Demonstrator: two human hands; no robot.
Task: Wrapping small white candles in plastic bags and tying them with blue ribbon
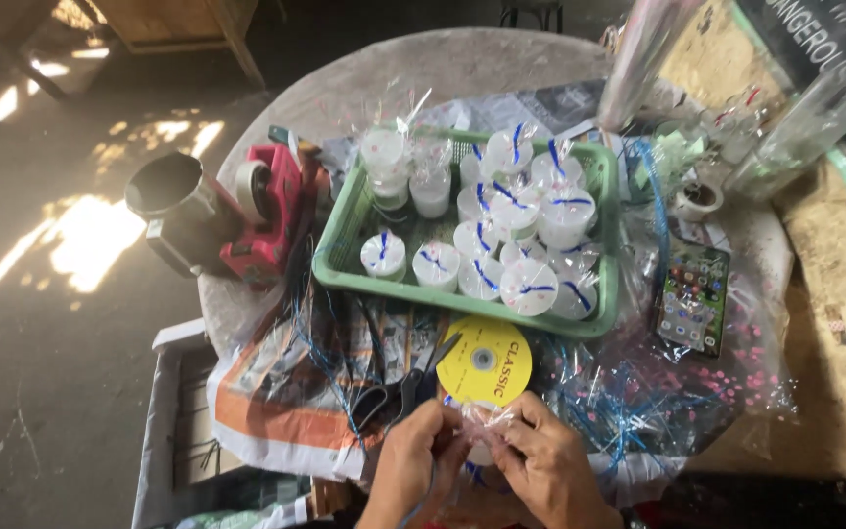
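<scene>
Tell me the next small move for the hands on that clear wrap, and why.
Probably cinch the gathered clear wrap with blue ribbon: both the left hand and right hand pinch it closed, untied, while the cups in the green tray already carry blue ties.

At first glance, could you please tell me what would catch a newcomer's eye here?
The green tray mid-table, packed with small white cups tied in blue ribbon. In front of it lies a yellow disc, and at the near edge the left hand and right hand pinch a clear wrapper.
</scene>
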